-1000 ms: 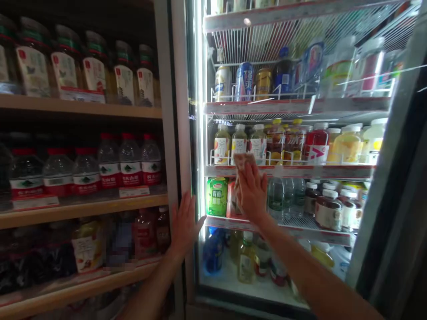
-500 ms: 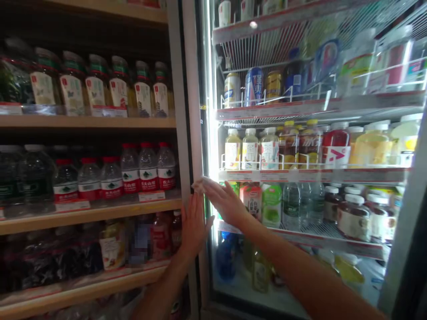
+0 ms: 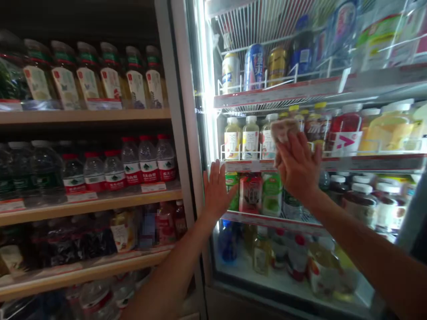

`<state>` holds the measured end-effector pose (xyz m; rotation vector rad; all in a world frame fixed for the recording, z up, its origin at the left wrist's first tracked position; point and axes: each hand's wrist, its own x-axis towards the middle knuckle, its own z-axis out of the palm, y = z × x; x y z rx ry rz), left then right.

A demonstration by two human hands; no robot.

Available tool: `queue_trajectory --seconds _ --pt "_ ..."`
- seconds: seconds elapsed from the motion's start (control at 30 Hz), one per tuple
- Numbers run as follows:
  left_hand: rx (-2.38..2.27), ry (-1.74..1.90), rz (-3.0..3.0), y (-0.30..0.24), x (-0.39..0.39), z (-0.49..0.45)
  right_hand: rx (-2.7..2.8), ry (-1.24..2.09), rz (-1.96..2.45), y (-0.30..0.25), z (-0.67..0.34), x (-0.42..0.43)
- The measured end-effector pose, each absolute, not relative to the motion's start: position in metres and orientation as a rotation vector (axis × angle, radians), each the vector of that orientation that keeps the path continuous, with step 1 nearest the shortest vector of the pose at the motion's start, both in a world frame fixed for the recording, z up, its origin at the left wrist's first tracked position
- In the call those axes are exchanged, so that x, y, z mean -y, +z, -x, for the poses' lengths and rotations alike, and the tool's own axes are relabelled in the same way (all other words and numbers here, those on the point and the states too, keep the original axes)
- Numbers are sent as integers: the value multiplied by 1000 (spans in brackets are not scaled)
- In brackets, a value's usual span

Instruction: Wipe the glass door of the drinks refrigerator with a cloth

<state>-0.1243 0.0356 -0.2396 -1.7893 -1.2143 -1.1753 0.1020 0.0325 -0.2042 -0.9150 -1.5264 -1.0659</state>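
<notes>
A pale, crumpled cloth (image 3: pixel 283 129) is under the fingers of my right hand (image 3: pixel 298 171), which presses it toward the glass door (image 3: pixel 267 249) of the lit drinks cooler. Bottles on the middle shelf show behind the cloth. My left hand (image 3: pixel 216 189) is spread, fingers pointing up, near the left edge of the same door. It holds nothing and appears to rest on the glass. Whether the palm fully touches is hard to tell.
On the left, wooden shelves (image 3: pixel 100 114) carry juice bottles (image 3: pixel 68 82) and red-capped water bottles (image 3: pixel 140 164). A grey upright frame (image 3: pixel 182 111) separates them from the cooler. Inside the cooler, wire racks hold cans (image 3: pixel 254 66), tea bottles (image 3: pixel 232 140) and cartons (image 3: pixel 251 193).
My right hand has moved up and right with the cloth, from the door's left edge across the glass. My left hand has shifted right, from the frame onto the door. The view has shifted slightly.
</notes>
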Motion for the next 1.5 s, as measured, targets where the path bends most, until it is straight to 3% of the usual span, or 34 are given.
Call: queue_trajectory --seconds 0.23,0.4,0.6,0.77,0.97,1.13,1.3,1.5 --pt "1070 -1281 1786 -205 -46 89 1554 -1310 904 -216 -174 -22" --pt "1041 -1306 1678 -202 -57 86 1108 -1189 1122 -210 -213 -18" --pt "1027 -1294 1688 -203 -58 89 1467 -1278 1011 -222 -216 -15" --pt "1020 -1305 1699 -202 -58 89 863 -1118 1172 -206 -256 -11" --pt "1029 -1313 1704 -202 -57 88 1261 -1226 1151 -211 -243 -11" --pt "1009 -1322 1700 -203 -57 88 841 -1078 1221 -199 -259 -14" --pt "1028 -1317 1694 -203 -57 88 1277 -1203 1142 -200 -240 -15" --pt "1050 -1308 1702 -204 -57 86 821 -1036 1268 -193 -265 -15"
